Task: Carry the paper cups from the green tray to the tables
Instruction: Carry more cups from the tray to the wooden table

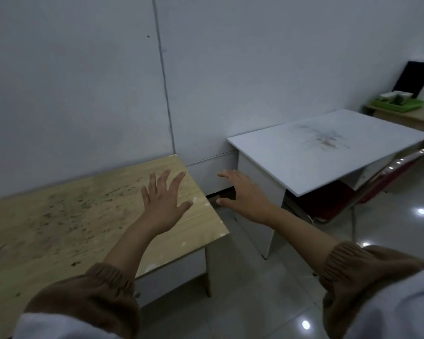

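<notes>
Far off at the right edge, a green tray [399, 106] rests on a wooden side table, with white paper cups [397, 95] standing on it. My left hand [163, 204] hovers over the right end of a stained wooden table [59, 223], fingers spread and holding nothing. My right hand [242, 193] reaches out over the gap between that table and a white table [328, 148], fingers straight and empty. Both hands are far from the tray.
A red chair [377, 182] is tucked under the white table's right side. A white appliance with a dark panel [416, 79] stands behind the tray. A grey wall runs behind both tables. Glossy tiled floor [291, 302] lies at the lower right.
</notes>
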